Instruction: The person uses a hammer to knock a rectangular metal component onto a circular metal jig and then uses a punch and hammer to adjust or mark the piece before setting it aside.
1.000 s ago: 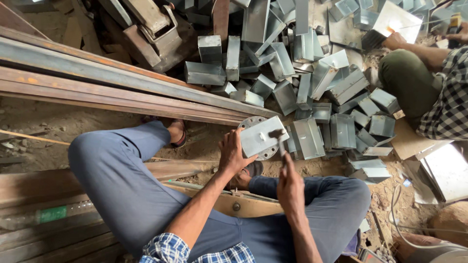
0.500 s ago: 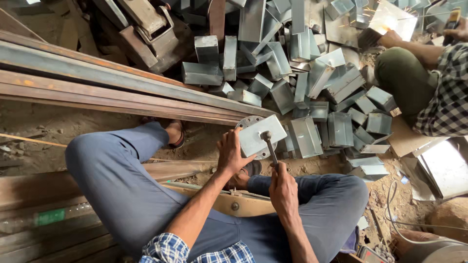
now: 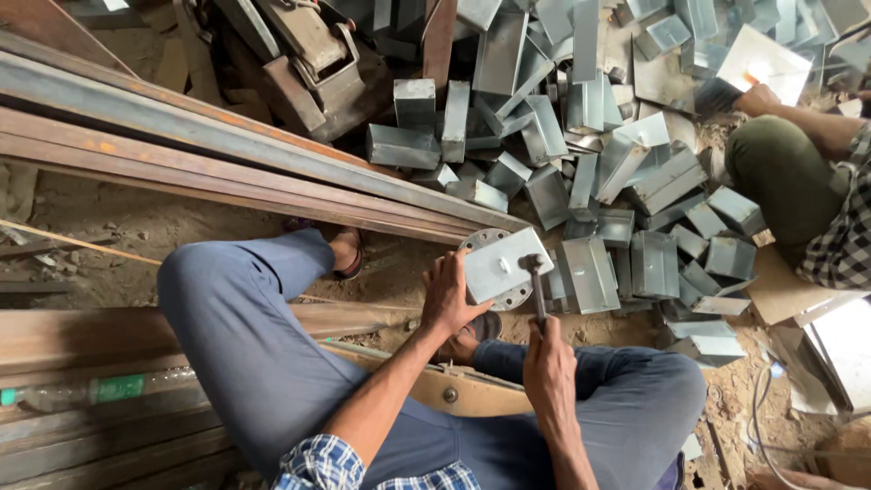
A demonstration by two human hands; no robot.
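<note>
Two hands at work, seen from above, the person seated on the dirt floor [image 3: 136, 227] with knees spread, in blue-grey trousers [image 3: 236, 336] and a checked shirt.

Left hand [image 3: 449, 295]: fingers curled over the near edge of a bent sheet-metal piece [image 3: 504, 265], clamped on it. The piece lies flat on a round steel disc [image 3: 490, 243] with holes around its rim; the disc sits on the ground between the feet, just in front of the left sandal [image 3: 349, 259].

Right hand [image 3: 549, 367]: fist closed around the handle of a hammer [image 3: 535, 286], handle pointing away from the body. The hammer head is at the right edge of the sheet-metal piece; whether it touches cannot be told. The hands are apart, the left ahead of the right.

Just beyond the disc: a large heap of grey metal boxes [image 3: 581, 163], many lying on their sides, the nearest ones just beside the disc on the right. Long rusted steel beams [image 3: 209, 154] run diagonally across the floor from upper left to the disc. More beams lie at lower left under the left leg.

Far right: a second person [image 3: 817, 191] in olive trousers and checked shirt, crouched at the edge of the heap, one hand on a flat metal sheet [image 3: 762, 59].
</note>
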